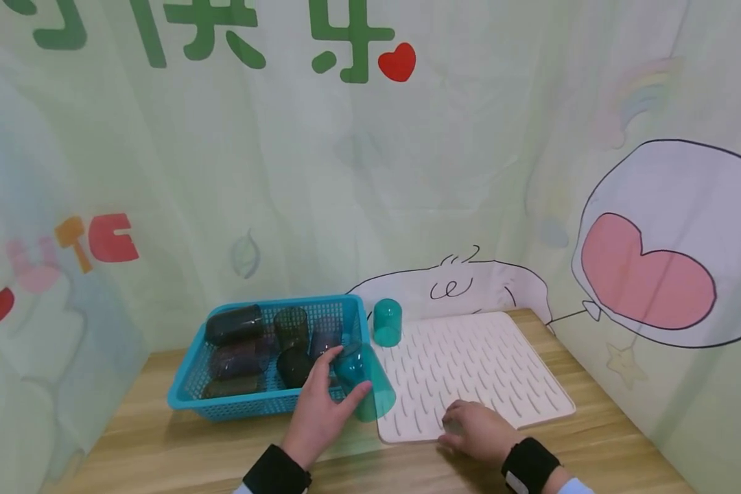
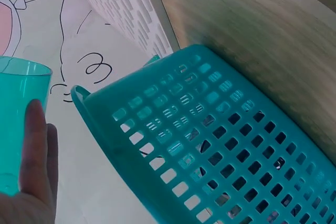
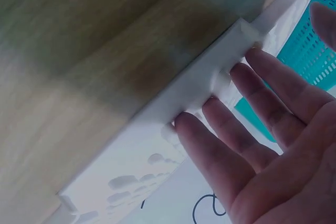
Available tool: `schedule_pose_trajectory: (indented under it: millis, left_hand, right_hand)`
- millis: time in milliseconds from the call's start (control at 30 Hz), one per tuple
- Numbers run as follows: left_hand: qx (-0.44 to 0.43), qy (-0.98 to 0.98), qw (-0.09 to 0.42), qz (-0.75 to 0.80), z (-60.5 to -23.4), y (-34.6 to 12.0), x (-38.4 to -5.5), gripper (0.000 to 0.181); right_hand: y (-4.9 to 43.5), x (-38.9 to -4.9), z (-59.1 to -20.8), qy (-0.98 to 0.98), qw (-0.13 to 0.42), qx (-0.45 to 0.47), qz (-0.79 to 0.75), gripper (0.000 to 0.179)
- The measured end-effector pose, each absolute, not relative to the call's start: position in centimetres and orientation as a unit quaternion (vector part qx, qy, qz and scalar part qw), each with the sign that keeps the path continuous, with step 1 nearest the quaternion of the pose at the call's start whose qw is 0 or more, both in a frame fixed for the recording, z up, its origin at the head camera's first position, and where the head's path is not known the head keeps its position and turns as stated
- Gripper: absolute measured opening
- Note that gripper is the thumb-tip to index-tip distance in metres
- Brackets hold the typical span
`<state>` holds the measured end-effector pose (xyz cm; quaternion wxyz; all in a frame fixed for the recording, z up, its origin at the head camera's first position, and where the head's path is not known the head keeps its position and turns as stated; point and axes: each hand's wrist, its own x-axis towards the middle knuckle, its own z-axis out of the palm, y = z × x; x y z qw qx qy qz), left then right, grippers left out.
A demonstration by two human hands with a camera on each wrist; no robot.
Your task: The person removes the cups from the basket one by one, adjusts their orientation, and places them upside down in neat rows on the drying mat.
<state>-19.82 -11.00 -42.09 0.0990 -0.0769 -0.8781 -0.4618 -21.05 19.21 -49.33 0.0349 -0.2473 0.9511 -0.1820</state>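
left hand (image 1: 321,409): grips cup (image 2: 11,124) | right hand (image 1: 480,430): touches mat (image 1: 469,370) | backdrop (image 1: 469,171): "CUTE" (image 1: 74,239)

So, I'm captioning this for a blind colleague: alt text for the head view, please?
A person's left hand grips a see-through teal cup at the right end of a blue basket of dark cups; the right hand is at the near edge of a white mat. Another teal cup stands at the mat's far left corner.

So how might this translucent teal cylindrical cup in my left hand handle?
The teal cup looks stiff, its sides straight beside your fingers. Its smooth, glossy wall might slip, and its round body could roll if laid sideways.
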Motion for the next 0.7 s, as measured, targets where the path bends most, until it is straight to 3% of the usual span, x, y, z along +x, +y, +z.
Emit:
schedule_pose_trajectory:
  millis: [167,500,700]
  left_hand:
    - [-0.079,-0.879,0.093,-0.461,-42.5,-10.7,-19.6,0.082]
    - [-0.066,-0.886,0.07,-0.453,-43.0,-10.1,-19.7,0.084]
    - [-0.067,-0.889,0.06,-0.449,-43.1,-10.2,-19.8,0.085]
  right_hand:
    - [19.1,-20.9,-49.2,0.952,0.071,-0.234,-0.186,0.045]
    - [19.0,-21.1,-48.9,0.958,0.072,-0.208,-0.185,0.047]
    - [18.0,-21.5,-46.1,0.953,0.049,-0.195,-0.225,0.048]
